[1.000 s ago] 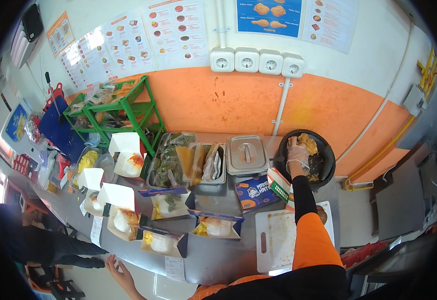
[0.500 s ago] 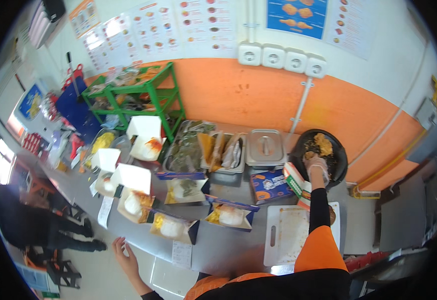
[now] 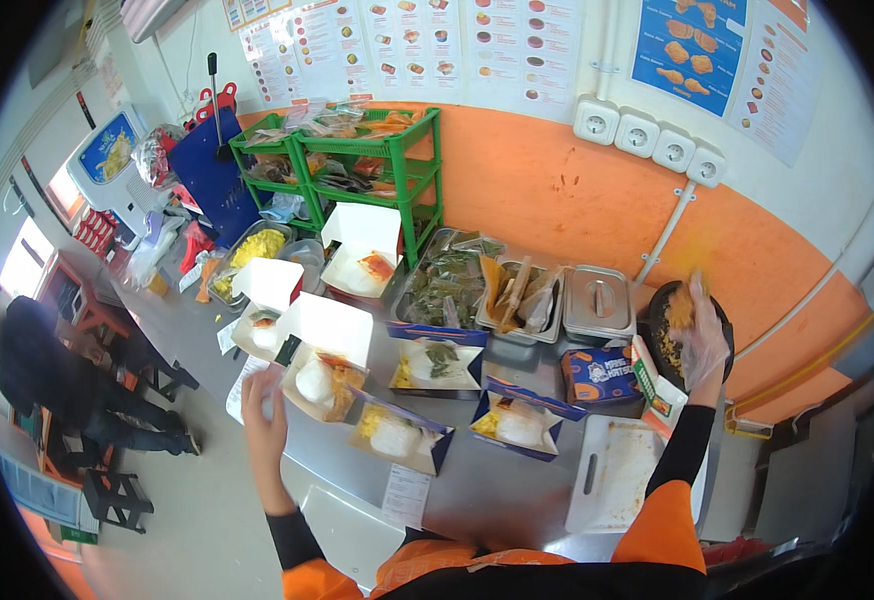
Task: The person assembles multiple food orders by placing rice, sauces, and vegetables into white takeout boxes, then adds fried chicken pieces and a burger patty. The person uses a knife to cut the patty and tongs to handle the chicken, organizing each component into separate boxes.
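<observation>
My right hand, in a clear plastic glove, grips a piece of fried chicken above a round black bowl; crumbs and sauce line the bowl. Motion blurs the chicken. My bare left hand is raised with fingers apart, beside an open white-lidded box of rice and chicken; whether it touches the box I cannot tell. Two more boxes, a rice box with greens and a rice box with yellow food, stand nearby. Another rice box sits to their right.
A stained white cutting board lies at the front right, near a closed blue box. Behind stand a lidded steel pan, a tray of wrapped greens and a green rack. A person in dark clothes is at far left.
My right hand has lifted the fried chicken up out of the black bowl. My left hand has come up from the counter's front edge to the white-lidded box. The view has swung left.
</observation>
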Demonstrator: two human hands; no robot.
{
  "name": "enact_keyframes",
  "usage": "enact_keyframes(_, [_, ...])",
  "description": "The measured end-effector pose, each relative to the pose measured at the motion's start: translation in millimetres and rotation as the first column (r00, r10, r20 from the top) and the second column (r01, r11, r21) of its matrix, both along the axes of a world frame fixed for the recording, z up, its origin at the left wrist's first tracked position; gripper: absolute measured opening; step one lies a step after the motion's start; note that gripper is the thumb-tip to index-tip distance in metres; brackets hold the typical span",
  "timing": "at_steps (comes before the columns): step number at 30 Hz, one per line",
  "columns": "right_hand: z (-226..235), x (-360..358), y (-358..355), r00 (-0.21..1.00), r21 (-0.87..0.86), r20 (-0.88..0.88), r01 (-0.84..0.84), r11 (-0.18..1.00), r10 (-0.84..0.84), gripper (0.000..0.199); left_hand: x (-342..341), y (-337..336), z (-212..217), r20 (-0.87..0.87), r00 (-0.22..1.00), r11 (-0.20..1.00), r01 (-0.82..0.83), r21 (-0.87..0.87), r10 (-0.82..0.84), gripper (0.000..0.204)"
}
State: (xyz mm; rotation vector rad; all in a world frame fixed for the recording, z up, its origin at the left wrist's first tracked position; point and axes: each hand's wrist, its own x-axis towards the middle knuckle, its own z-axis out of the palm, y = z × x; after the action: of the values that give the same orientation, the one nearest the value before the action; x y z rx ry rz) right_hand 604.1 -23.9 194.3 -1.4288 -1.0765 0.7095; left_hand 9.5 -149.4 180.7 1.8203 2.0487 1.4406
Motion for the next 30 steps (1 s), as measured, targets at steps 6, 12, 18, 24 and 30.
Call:
enact_keyframes(6, [98.2, -194.8, 27.4, 0.795, 0.219, 0.562, -0.407, 0.887, 0.226, 0.055, -25.0, 245.3, -18.4, -0.267, 0.807, 0.85, 0.506, -0.148, -0.527, 0.028])
enact_keyframes(12, [62.0, -356.2, 123.3, 0.717, 0.037, 0.136, -0.693, 0.72, 0.684, 0.053, -22.5, 375.4, -124.3, -0.797, 0.341, 0.866, 0.25, -0.434, -0.498, 0.011])
enact_keyframes(18, [-1.7, -461.7, 199.1, 0.685, -0.495, -0.286, -0.705, 0.508, 0.67, 0.079, -35.0, 420.9, -140.8, -0.663, 0.477, 0.816, 0.295, -0.498, -0.577, 0.009])
enact_keyframes(24, [-89.3, -497.1, 247.1, 0.783, -0.652, -0.404, -0.609, 0.451, 0.472, 0.079, -53.0, 420.1, -80.9, -0.661, 0.433, 0.786, 0.249, -0.566, -0.613, 0.014])
enact_keyframes(30, [-120.3, -538.7, 256.8, 0.861, -0.687, -0.376, -0.507, 0.52, 0.343, 0.07, -88.5, 436.0, -113.8, -0.717, 0.512, 0.879, 0.231, -0.417, -0.474, 0.014])
